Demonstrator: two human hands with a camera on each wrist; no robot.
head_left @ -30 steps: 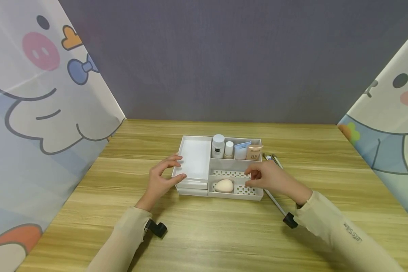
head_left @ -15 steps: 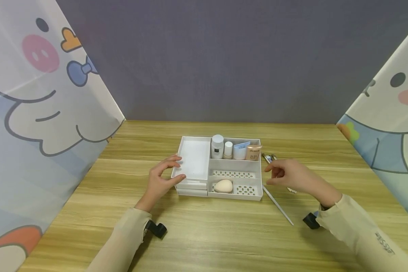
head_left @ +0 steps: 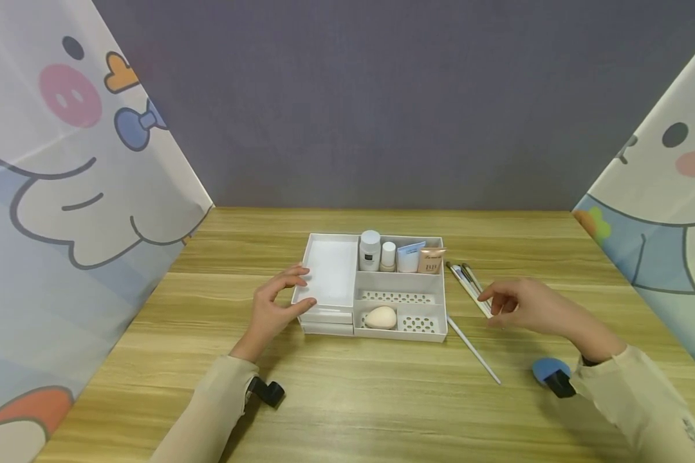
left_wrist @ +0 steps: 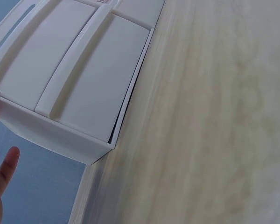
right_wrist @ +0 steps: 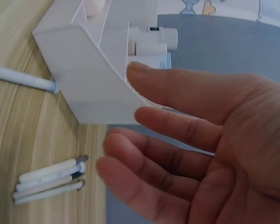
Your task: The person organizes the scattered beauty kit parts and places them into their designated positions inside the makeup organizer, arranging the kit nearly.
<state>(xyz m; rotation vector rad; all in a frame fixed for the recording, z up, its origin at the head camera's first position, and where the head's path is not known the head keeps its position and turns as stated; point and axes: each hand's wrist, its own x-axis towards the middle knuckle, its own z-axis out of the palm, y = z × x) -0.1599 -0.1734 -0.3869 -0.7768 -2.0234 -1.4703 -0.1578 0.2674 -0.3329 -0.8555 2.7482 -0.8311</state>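
A white cosmetics organizer [head_left: 331, 273] stands mid-table, with drawers [left_wrist: 100, 79] at its front left. My left hand [head_left: 275, 305] is at its left side, thumb and fingers spread at the edge. Inside stand a white bottle [head_left: 370, 254], a smaller white-capped bottle [head_left: 388, 257], a pale blue tube [head_left: 410, 259] and a tan BB cream tube [head_left: 431, 261]. A cream makeup sponge [head_left: 381, 317] lies in a front compartment. My right hand [head_left: 535, 313] hovers right of the organizer with loosely bent fingers, holding nothing. Several makeup brushes [right_wrist: 51, 179] lie close by it.
A thin white rod [head_left: 473, 350] lies slanting off the organizer's front right corner. Beside the right wrist's black camera mount shows a blue oval thing [head_left: 549, 368]. A grey partition [head_left: 382, 128] closes off the table's back, with cartoon-printed panels [head_left: 92, 193] at both sides.
My right hand has moved from over the organizer's right compartments out to the right, past the brushes, uncovering them and the white rod. My left hand has stayed in place.
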